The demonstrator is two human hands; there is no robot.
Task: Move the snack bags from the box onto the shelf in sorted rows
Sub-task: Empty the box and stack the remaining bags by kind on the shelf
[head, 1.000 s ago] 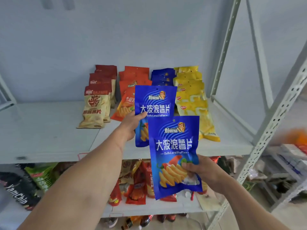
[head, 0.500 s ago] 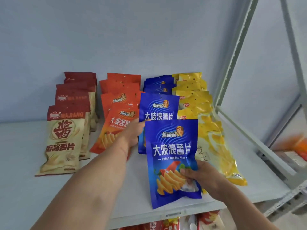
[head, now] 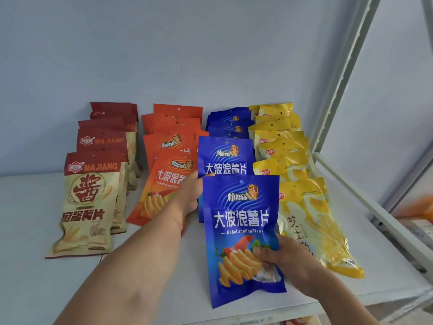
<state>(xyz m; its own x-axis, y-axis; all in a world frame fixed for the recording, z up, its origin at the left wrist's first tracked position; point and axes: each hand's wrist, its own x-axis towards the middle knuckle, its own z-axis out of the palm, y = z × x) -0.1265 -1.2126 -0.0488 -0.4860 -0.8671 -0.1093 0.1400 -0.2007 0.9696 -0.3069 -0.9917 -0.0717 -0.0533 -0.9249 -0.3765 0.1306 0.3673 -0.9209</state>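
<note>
**Two blue bags in hand at the blue row**

I see a white, smooth, flat metal shelf board framed by pale perforated steel uprights. On it lie four rows of glossy, flat foil snack pouches, each row overlapping front to back like shingles. The cream-and-maroon row on the far left shows about five bags; the orange row next to it about five; the blue row at least three lying behind the held ones; the yellow row on the right about seven, though the crinkled tops blur together at the back.

My left hand grips the rear blue pouch at its left edge, thumb on the front, holding it against the front of the blue row. My right hand pinches the front blue pouch at its lower right corner, fingers curled over the crumpled foil; this bag stands tilted just above the shelf's front edge.
</note>
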